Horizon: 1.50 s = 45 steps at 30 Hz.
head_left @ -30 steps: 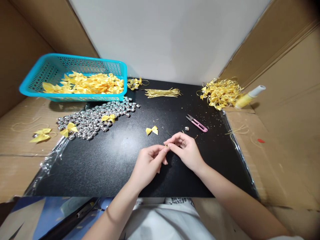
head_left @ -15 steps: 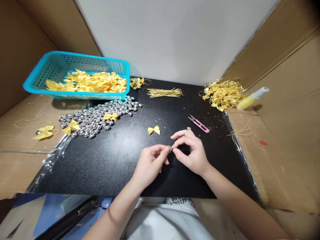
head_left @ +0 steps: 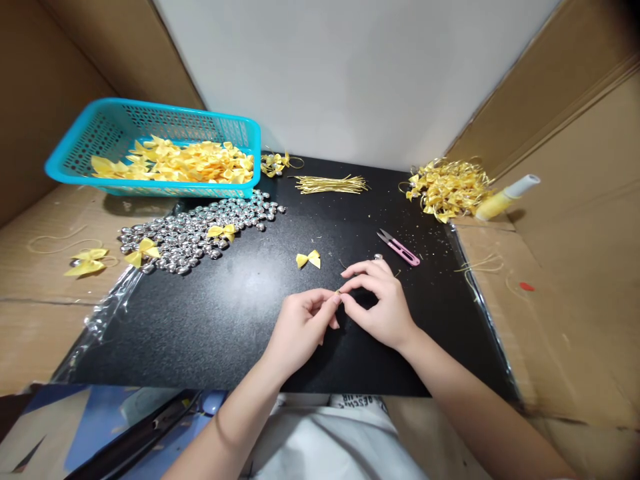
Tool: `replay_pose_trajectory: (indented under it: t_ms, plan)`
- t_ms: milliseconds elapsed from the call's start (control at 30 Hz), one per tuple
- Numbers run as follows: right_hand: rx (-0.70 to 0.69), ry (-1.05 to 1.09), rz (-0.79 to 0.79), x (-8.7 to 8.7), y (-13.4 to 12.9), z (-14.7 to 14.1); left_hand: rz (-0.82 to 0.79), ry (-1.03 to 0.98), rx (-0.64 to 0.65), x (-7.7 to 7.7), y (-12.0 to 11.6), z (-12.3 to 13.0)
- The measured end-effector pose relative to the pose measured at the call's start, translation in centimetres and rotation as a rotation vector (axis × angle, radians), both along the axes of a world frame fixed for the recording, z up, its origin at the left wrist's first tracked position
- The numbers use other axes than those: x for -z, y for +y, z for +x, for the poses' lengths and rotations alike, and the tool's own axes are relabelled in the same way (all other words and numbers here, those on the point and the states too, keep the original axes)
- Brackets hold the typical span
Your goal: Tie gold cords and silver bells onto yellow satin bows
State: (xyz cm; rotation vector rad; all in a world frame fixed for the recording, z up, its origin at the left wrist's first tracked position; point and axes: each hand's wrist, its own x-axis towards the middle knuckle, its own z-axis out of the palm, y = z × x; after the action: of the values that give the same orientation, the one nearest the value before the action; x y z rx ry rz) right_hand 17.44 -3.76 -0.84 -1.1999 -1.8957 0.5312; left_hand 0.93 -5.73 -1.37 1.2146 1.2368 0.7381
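My left hand [head_left: 304,325] pinches a short piece of gold cord [head_left: 339,291] between thumb and fingertip; only a sliver of it shows. Thumb and index finger of my right hand [head_left: 379,303] close on the same spot, fingertips meeting the left ones. A yellow ribbon bow [head_left: 309,259] lies on the black table just beyond my hands. Behind my right fingers sits a silver bead [head_left: 378,257], partly covered. Pink-handled thread snips [head_left: 399,247] rest farther off to the right, blades pointing away to the left.
A turquoise basket [head_left: 175,189] of yellow bows stands at the back left, with many silver beads [head_left: 200,233] spread before it. Gold cords [head_left: 331,184] lie bundled at the back. At right are a heap of finished-looking bow pieces [head_left: 445,190] and a yellow bottle [head_left: 500,200].
My right fingertips have moved slightly left, up against the left ones. The small cord loop that showed between them is now mostly covered. The other things lie as before.
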Motion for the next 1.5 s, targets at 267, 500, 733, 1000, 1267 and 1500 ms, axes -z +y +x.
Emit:
replay_pose_trajectory:
  t_ms: [267,500,733,1000,1267,1500]
  plan:
    - [-0.087,0.065,-0.15,-0.1,0.3,0.2,0.024,0.01,0.049,0.4,0.0,-0.3]
    - [-0.153,0.1,-0.259,0.3,0.7,0.7,0.059,0.034,0.092,0.5,0.1,-0.4]
    - [-0.19,0.09,-0.289,0.4,1.1,1.0,0.112,0.082,0.121,0.5,0.1,-0.4]
    - [-0.237,0.01,-0.217,0.0,0.9,0.8,0.139,0.088,0.104,0.7,0.0,-0.3]
    - [-0.245,0.115,-0.272,0.2,1.1,0.8,0.116,0.039,0.073,0.2,0.0,-0.1]
    - [-0.271,0.411,-0.495,0.5,1.3,0.6,0.155,0.081,0.065,0.7,0.1,-0.1]
